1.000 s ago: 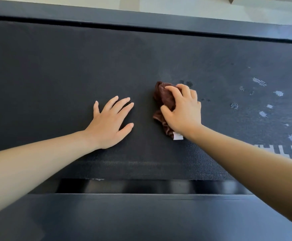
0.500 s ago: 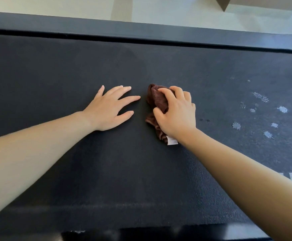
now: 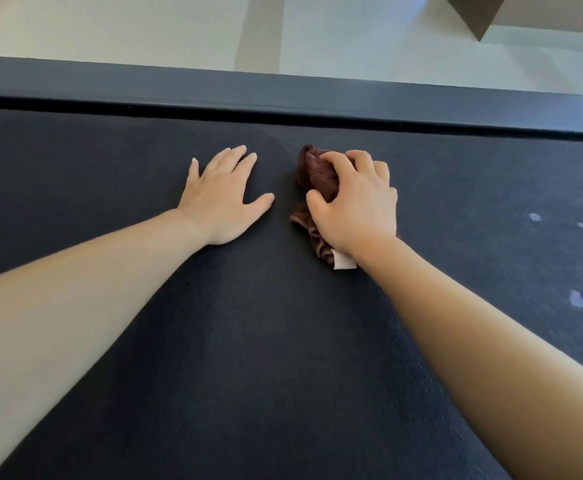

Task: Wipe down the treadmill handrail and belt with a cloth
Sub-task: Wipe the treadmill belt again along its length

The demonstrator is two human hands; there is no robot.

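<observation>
Cloth (image 3: 318,178), bunched brown, sits mid-belt (image 3: 283,341) near the far edge, right hand (image 3: 356,206) curled tight over it, left hand (image 3: 222,199) flat with fingers spread beside; pale spots (image 3: 576,299) toward the belt's right edge look unwiped, handrail out of view.

The belt (image 3: 283,341) was recorded as near-black charcoal with a fine speckled grain, marked toward its right edge by pale grey-white blotches (image 3: 577,299). The cloth (image 3: 318,174) was noted as dark reddish-brown, with a pale pinkish-white tag (image 3: 343,263) at its near end. The side rail (image 3: 283,88) was logged as slate grey, the floor (image 3: 110,26) as pale cream crossed by a tan stripe (image 3: 259,29), and the box (image 3: 477,12) as brown.
</observation>
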